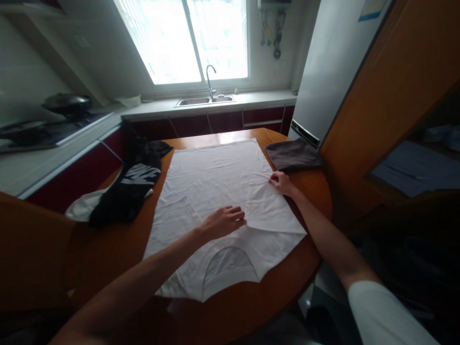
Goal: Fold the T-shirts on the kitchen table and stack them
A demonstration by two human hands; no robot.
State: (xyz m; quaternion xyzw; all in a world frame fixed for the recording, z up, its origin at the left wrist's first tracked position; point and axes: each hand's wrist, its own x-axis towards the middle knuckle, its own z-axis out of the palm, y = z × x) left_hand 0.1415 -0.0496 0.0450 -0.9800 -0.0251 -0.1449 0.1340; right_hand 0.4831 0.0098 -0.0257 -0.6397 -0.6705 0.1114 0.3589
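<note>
A: Left hand (223, 221) down flat on the white T-shirt (215, 191) — fingers stretched out and close together, palm pressing the cloth, gripping nothing.

B: And the right hand (282, 182)?

A: Out at the shirt's right edge, fingertips curled and pinching a fold of the fabric, knuckles up. Touching the cloth for sure.

B: Lie of the shirt?

A: Spread flat on the round wooden table (305, 191), long axis running straight away from both hands toward the sink (204, 100). Collar end nearest, just below the left hand; hem at the far side. Right sleeve folded in, lying between the two hands as a pointed flap.

B: Anything around?

A: Just beyond the right hand, a folded dark grey cloth (293, 154) — near, not touching. Well off to the left of the left hand, a black garment with white lettering (131, 189), heaped over something white at the table's edge.
</note>
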